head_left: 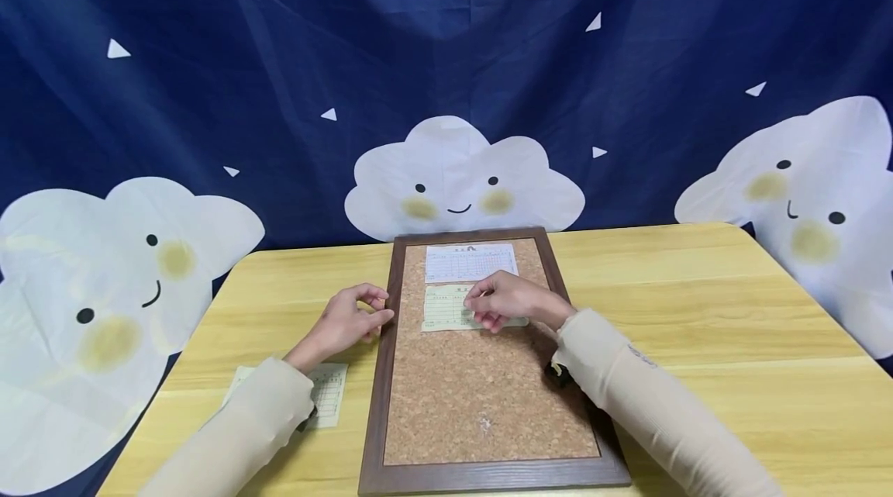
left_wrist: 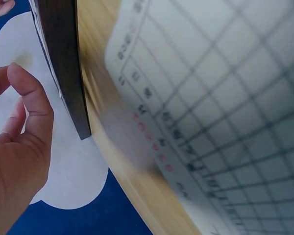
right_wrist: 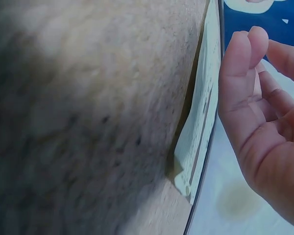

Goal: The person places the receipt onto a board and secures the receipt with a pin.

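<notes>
A cork board (head_left: 488, 396) in a brown wooden frame lies on the table. Two printed forms are on its upper part: a white sheet (head_left: 453, 268) near the top and a pale green sheet (head_left: 441, 307) just below. My right hand (head_left: 505, 299) is over the green sheet, thumb and index fingertips (right_wrist: 257, 44) together; I cannot tell whether they pinch something small. In the right wrist view the near edge of the green sheet (right_wrist: 193, 142) curls up off the cork. My left hand (head_left: 349, 315) is at the frame's left edge, fingers loosely bent around nothing.
Another gridded form (head_left: 328, 396) lies on the table left of the board, partly under my left forearm; it looms large in the left wrist view. The wooden table (head_left: 732, 326) extends to both sides. A dark blue curtain (head_left: 391, 32) with white clouds hangs behind.
</notes>
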The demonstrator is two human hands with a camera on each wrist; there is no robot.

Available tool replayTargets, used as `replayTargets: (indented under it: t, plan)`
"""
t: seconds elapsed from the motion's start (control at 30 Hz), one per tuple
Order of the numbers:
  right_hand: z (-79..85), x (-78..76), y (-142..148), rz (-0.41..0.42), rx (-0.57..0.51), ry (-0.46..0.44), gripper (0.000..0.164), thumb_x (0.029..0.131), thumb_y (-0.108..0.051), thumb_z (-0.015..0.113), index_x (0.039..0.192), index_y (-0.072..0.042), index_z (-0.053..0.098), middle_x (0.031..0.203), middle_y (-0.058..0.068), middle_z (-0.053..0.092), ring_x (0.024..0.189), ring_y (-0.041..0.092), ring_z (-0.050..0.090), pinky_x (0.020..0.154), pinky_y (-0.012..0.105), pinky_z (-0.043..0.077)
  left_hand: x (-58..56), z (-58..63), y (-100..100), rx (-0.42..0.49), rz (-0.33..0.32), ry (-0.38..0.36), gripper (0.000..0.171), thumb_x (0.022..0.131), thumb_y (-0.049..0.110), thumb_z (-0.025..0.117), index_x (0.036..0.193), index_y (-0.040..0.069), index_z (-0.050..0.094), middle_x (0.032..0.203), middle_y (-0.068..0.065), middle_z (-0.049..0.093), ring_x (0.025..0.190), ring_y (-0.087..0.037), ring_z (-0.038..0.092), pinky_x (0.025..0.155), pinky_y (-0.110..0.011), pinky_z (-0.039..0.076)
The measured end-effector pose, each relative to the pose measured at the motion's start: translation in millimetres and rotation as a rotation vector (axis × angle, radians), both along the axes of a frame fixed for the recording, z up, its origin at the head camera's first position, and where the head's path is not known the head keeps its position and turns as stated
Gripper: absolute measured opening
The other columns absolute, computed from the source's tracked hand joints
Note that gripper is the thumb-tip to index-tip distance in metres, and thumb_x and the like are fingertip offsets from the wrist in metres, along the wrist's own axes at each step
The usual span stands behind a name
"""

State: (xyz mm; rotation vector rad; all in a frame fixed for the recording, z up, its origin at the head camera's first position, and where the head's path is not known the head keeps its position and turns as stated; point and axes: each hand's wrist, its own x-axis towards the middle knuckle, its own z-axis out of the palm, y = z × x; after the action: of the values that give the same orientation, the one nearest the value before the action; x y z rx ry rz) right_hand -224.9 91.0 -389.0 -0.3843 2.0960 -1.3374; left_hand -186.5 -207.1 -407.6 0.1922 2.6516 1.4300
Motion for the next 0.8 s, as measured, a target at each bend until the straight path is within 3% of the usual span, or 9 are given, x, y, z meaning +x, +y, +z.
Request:
replayTargets:
  t: [0.4,0.8]
  plan:
    - [0.3,8.2,20.0,0.010,0.001,0.038,0.025,0.100,-0.011,0.061,0.115,0.008,0.065,0.077,0.009,0.063,0.062,0.013,0.060,0.063,0.031,0.058,9.4,-0.1,-13.3,0.009,0.019,-0.019,0.037,0.091,0.010,0.073,0.122,-0.005,0.059,0.101,-0.011,0.061,0.061,-0.022,0.060,0.050,-0.031,0.052]
    - [2.8,17.2,36.3,0.029,-0.018,0.053,0.027,0.100,-0.009,0.060,0.118,0.011,0.062,0.079,0.010,0.063,0.062,0.013,0.059,0.060,0.030,0.057,21.5,-0.1,-25.6,0.017,-0.042,-0.042,0.035,0.093,0.008,0.070,0.123,-0.006,0.058,0.110,-0.015,0.061,0.061,-0.018,0.055,0.048,-0.029,0.048]
